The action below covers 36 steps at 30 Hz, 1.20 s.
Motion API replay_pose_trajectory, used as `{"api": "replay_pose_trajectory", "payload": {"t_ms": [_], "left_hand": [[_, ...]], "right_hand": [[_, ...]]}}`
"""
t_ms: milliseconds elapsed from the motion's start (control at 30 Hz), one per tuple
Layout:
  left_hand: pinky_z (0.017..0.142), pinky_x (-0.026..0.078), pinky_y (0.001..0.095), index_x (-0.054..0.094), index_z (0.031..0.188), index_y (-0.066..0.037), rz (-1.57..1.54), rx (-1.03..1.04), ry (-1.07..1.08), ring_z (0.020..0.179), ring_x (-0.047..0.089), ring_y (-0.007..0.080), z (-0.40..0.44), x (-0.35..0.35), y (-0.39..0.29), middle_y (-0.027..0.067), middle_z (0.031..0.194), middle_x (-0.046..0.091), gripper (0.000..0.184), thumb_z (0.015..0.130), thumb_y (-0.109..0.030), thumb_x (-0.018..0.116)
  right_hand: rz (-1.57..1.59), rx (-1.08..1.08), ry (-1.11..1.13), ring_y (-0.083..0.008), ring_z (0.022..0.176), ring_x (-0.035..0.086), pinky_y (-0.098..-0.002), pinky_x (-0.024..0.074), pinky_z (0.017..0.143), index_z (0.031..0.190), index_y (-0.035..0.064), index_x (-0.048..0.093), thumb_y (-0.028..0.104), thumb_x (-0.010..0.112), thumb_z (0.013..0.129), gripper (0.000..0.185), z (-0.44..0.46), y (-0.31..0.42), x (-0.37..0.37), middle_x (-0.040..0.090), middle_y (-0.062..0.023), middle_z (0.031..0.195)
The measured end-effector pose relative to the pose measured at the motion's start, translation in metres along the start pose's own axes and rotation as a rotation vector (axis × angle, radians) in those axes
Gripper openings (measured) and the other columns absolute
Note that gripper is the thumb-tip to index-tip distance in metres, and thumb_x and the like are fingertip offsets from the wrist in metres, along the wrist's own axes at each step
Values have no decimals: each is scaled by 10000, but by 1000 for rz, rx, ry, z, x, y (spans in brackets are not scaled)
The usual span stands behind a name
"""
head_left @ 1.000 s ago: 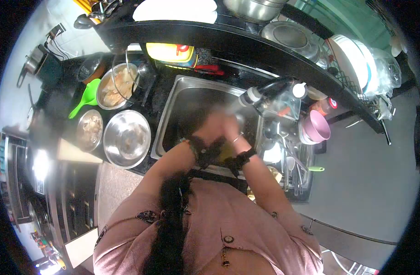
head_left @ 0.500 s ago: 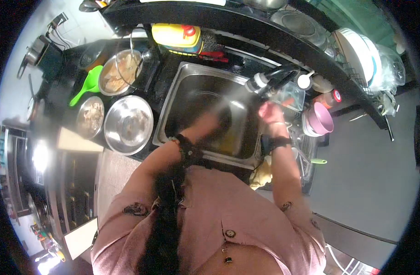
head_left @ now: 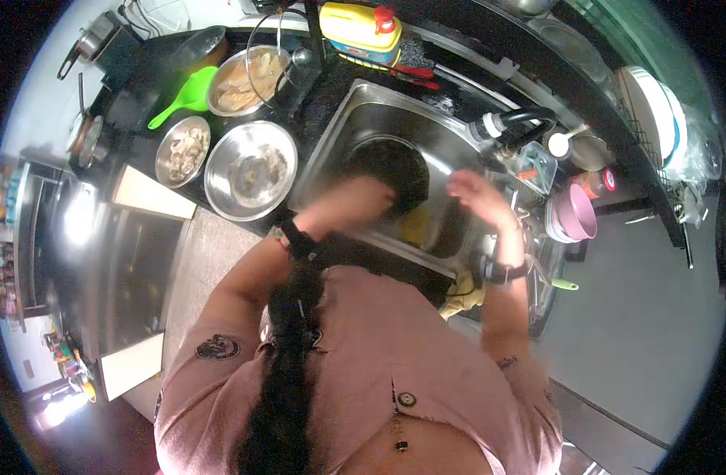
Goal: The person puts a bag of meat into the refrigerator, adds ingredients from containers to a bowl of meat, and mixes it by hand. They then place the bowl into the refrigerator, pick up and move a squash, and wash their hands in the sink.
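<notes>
My left hand (head_left: 361, 199) is over the near left part of the steel sink (head_left: 343, 111), beside a dark round vessel (head_left: 410, 162) lying in it. Motion blurs its fingers, so its grip is unclear. At the sink's right side, below the black faucet (head_left: 529, 117), my right hand (head_left: 483, 199) has its fingers stretched out and holds nothing visible. A yellow item (head_left: 414, 228) lies at the sink bottom. No water stream shows from the faucet.
Left of the sink stand a steel bowl (head_left: 250, 194), a bowl of sliced food (head_left: 182, 154), a larger food bowl (head_left: 216, 95) and a green ladle-like utensil (head_left: 190, 93). Pink bowls (head_left: 577, 212) sit right. A yellow cloth (head_left: 463, 294) hangs at the front edge.
The whitish spray from the faucet is gone. My right hand has come away from near the faucet with fingers extended. My left hand is still low in the sink; the view has shifted.
</notes>
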<state>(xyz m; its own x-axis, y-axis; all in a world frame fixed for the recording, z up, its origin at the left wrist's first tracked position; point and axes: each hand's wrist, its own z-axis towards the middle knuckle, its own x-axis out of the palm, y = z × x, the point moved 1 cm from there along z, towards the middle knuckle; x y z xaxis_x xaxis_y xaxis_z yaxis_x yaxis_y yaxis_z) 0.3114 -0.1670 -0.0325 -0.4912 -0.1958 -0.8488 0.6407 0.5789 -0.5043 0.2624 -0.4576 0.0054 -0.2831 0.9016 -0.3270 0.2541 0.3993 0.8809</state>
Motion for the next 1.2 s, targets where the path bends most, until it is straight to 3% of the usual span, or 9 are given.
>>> {"api": "replay_pose_trajectory", "payload": {"t_ms": [100, 167, 300, 500, 700, 833, 900, 1067, 1200], "left_hand": [[866, 487, 432, 629, 1051, -21, -444, 109, -65, 943, 614, 372, -5, 7, 2, 194, 950, 661, 313, 900, -258, 490], [943, 446, 455, 643, 1054, -38, 69, -219, 202, 991, 614, 347, 2, 42, 19, 177, 974, 664, 322, 883, -279, 514], [950, 362, 619, 608, 1128, -64, 521, 101, 208, 1044, 579, 385, -17, 77, 22, 195, 1039, 645, 398, 840, -335, 567], [861, 458, 490, 570, 1192, -45, -127, 53, 143, 966, 594, 400, -28, 34, -18, 228, 1023, 631, 431, 846, -301, 586], [839, 480, 460, 588, 1161, -28, -347, 58, -56, 944, 598, 410, -85, 1, 9, 222, 1031, 633, 380, 860, -261, 587], [857, 487, 406, 595, 1160, -26, -442, 4, -106, 966, 625, 340, -137, -28, 35, 189, 1052, 646, 364, 878, -256, 601], [863, 486, 383, 594, 1164, -25, -540, -39, -114, 970, 628, 300, -167, -43, 61, 173, 1054, 652, 366, 884, -261, 606], [816, 506, 316, 619, 1116, -5, -1080, -317, -177, 879, 649, 182, -259, -66, 132, 108, 992, 673, 316, 925, -253, 579], [789, 524, 318, 573, 1128, 3, -1210, -574, -399, 841, 658, 201, -315, -101, 176, 134, 942, 666, 343, 932, -278, 546]], "right_hand": [[332, -145, 88, -207, 1022, 609, -327, 486, 857, 1218, 19, 525, 167, 528, 938, 317, -20, 35, 38, 633, -113, 1102], [1109, -186, 256, -276, 1108, 578, -394, 459, 938, 1223, 8, 519, 236, 461, 962, 352, -1, -9, 63, 599, -169, 1184], [344, -110, 1, -370, 1151, 532, -447, 411, 992, 1214, 10, 538, 293, 470, 945, 397, 14, -59, 79, 550, -208, 1253], [-453, -274, -65, -345, 1027, 611, -372, 458, 911, 1227, 17, 531, 267, 627, 882, 437, -46, 49, 74, 622, -227, 1095], [859, -241, 188, -306, 1148, 550, -399, 435, 963, 1245, 27, 517, 245, 492, 946, 371, -28, 44, 102, 577, -155, 1231], [-1084, -180, -192, -351, 1066, 593, -423, 450, 936, 1166, 85, 600, 321, 544, 914, 350, 5, -38, 112, 624, -167, 1148], [-378, 60, -221, -313, 1056, 613, -357, 461, 918, 1188, 70, 597, 332, 610, 886, 400, 8, -18, 119, 646, -156, 1128], [-501, -60, -71, -222, 1086, 606, -294, 460, 912, 1220, 20, 565, 189, 650, 873, 395, -24, 118, 147, 617, -172, 1188], [623, -396, 217, -339, 1149, 551, -412, 437, 990, 1271, -45, 472, 175, 512, 942, 397, -11, 147, 173, 558, -251, 1225]]}}
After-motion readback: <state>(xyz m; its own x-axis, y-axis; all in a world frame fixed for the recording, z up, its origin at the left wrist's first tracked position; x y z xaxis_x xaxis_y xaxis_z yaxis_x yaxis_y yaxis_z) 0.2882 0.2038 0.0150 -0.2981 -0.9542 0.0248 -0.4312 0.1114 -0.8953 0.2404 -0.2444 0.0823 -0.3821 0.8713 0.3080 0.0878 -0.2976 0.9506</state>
